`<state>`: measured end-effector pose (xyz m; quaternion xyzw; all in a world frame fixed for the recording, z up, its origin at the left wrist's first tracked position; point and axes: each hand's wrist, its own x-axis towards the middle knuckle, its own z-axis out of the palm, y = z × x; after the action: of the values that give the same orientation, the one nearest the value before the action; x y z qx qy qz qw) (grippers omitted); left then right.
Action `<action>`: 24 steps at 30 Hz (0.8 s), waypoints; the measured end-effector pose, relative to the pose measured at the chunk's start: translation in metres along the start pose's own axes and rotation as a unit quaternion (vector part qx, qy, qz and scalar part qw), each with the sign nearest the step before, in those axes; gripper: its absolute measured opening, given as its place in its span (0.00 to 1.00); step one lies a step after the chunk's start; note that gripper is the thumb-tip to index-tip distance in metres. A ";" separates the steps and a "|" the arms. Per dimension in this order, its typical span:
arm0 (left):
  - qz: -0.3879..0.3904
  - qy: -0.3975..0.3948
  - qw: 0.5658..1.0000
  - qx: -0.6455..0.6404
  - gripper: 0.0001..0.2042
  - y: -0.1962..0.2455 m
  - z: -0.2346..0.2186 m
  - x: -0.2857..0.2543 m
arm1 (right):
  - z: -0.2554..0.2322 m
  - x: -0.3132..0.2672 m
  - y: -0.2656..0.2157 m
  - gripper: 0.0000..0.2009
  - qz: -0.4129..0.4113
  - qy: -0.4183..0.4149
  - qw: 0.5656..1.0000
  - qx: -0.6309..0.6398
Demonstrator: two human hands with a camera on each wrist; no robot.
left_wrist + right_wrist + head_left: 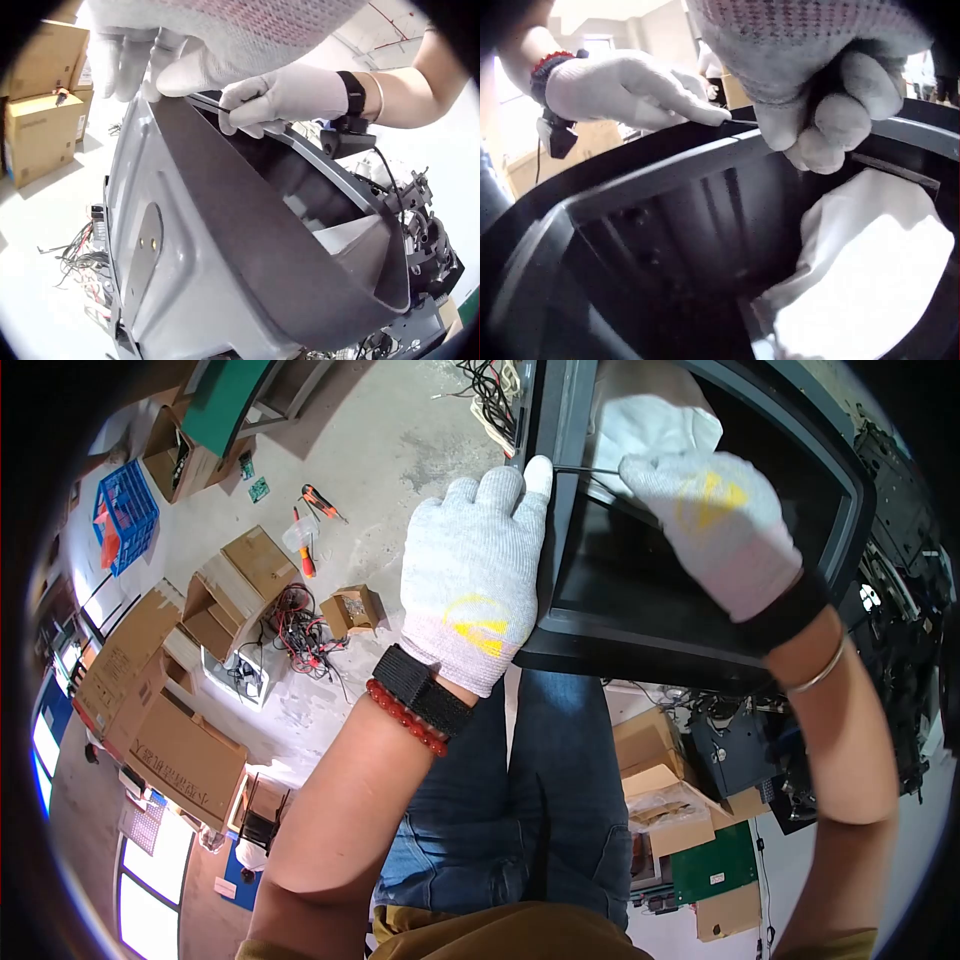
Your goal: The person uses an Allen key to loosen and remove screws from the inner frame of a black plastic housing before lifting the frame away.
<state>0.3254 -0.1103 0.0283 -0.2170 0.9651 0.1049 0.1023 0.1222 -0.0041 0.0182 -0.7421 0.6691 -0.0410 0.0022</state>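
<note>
A large black plastic housing (640,635), with a raised rim around a deep hollow, stands over the person's knees. The gloved left hand (475,565) rests on its left rim, fingers fairly straight, thumb (184,75) pressed down at the edge. Curled fingers of the gloved right hand (715,525) hold a thin dark rod (590,470) above the hollow. The rod runs from the right fingertips across to the left thumb tip at the rim; its kind cannot be made out. A white bag-like sheet (862,270) lies inside the housing, below the right hand.
On the floor to the left are pliers (322,503), a screwdriver (305,550), a small open carton (350,610) and tangled leads (298,635). A blue crate (127,517) and larger cardboard boxes (180,755) stand farther left. Black machine parts (905,600) crowd the right.
</note>
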 end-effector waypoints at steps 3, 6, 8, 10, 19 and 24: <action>-0.006 0.007 1.000 -0.004 0.28 0.004 0.000 -0.002 | 0.005 0.018 0.033 0.08 -0.073 -0.021 0.997 0.031; -0.041 0.010 0.998 -0.039 0.25 0.009 -0.001 -0.001 | 0.016 0.032 0.051 0.10 -0.209 -0.041 0.977 0.031; -0.055 0.075 0.992 -0.085 0.22 0.008 0.003 -0.001 | 0.001 0.051 0.057 0.10 -0.213 -0.076 0.974 0.022; -0.084 0.074 0.980 -0.166 0.20 0.009 0.001 -0.009 | -0.016 0.056 0.066 0.06 -0.179 -0.097 0.972 0.120; -0.428 -0.069 0.600 -0.673 0.11 0.031 -0.032 -0.017 | -0.025 0.006 -0.017 0.09 0.200 -0.209 0.905 0.312; -0.363 -0.051 0.622 -0.692 0.14 0.044 -0.015 -0.001 | -0.008 -0.014 -0.050 0.09 0.323 -0.203 0.845 0.375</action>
<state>0.3050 -0.0746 0.0497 -0.5505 0.4442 0.7069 0.0005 0.1703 0.0156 0.0281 -0.4188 0.7889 -0.1338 0.4293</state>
